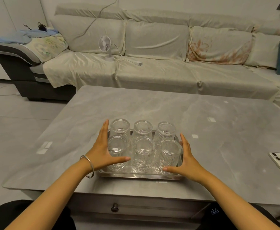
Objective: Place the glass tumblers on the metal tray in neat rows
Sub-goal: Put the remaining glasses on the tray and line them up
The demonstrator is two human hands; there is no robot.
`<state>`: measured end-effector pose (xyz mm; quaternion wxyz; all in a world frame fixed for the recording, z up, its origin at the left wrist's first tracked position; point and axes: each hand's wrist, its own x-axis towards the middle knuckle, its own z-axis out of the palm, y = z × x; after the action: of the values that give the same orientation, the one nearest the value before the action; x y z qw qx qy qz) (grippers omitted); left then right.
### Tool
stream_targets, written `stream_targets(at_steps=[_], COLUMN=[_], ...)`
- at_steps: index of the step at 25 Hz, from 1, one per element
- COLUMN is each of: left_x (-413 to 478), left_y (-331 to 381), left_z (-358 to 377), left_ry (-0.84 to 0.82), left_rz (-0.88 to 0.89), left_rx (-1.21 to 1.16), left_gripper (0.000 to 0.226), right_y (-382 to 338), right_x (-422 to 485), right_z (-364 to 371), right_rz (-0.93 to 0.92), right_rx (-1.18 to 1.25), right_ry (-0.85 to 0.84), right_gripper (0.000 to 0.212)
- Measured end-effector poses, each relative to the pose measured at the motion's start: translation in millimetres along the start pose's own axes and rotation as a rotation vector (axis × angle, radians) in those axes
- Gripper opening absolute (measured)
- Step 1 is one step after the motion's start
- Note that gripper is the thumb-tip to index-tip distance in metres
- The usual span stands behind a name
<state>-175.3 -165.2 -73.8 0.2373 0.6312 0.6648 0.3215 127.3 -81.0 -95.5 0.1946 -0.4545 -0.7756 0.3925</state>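
- While six tumblers (pixel 143 147) stand upside down on the tray (pixel 140 175), 2 rows of 3, we flank them w/ both hands.
- Left hand (pixel 102 152): fingers spread flat, palm against near-left tumbler, gripping nothing.
- Right hand (pixel 186 161): fingers splayed, beside near-right tumbler; touching or not, can't tell.
- Tray sits near the table (pixel 219 130) front edge.

Six ribbed glass tumblers (pixel 142 146) stand in two rows on the metal tray (pixel 136 175).
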Motion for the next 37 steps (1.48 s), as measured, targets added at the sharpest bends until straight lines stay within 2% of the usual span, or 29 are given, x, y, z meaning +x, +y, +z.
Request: stream_targets(at_steps=[3,7,11,15,20,28,30,32,34,37], left_x=[0.4,4.1,7.1,11.1,15.4,14.6,10.5,7.4,7.8,17.0], left_y=[-8.1,-19.3,-25.9,-26.5,-31.8,-30.6,-21.5,-6.8,9.6,30.3], left_z=[-0.1,0.6,2.4,5.9,10.6,11.7,7.6,2.5,0.2,7.3], left_ry=[-0.03,-0.117,-0.164,-0.172,-0.179,-0.154,-0.096,0.017,0.067,-0.044], left_rz=[-0.055,-0.106,-0.137,-0.07,-0.08,-0.028,-0.006,0.073,0.212,0.313], left_rx=[-0.12,-0.064,-0.015,-0.068,-0.1,-0.13,-0.126,-0.05,0.16,0.607], left_gripper=[0.144,0.147,0.149,0.139,0.147,0.139,0.139,0.135,0.126,0.11], right_y=[4.8,4.4,0.1,-1.5,-1.6,1.6,-2.0,-12.6,-25.8,-44.3], right_x=[5.7,12.6,18.6,21.5,24.1,23.6,19.1,16.3,16.8,20.1], right_z=[-2.3,-4.9,-5.4,-7.3,-4.7,-0.6,-2.4,-8.3,-15.3,-22.0], right_rz=[0.038,0.066,0.051,0.051,0.039,0.03,0.011,-0.069,-0.206,-0.349], right_rx=[0.023,0.057,0.036,0.047,0.038,0.047,0.02,-0.061,-0.235,-0.618], right_ry=[-0.057,-0.11,-0.158,-0.182,-0.169,-0.132,-0.089,-0.008,0.034,-0.053], right_gripper=[0.135,0.147,0.147,0.146,0.144,0.143,0.143,0.14,0.132,0.117])
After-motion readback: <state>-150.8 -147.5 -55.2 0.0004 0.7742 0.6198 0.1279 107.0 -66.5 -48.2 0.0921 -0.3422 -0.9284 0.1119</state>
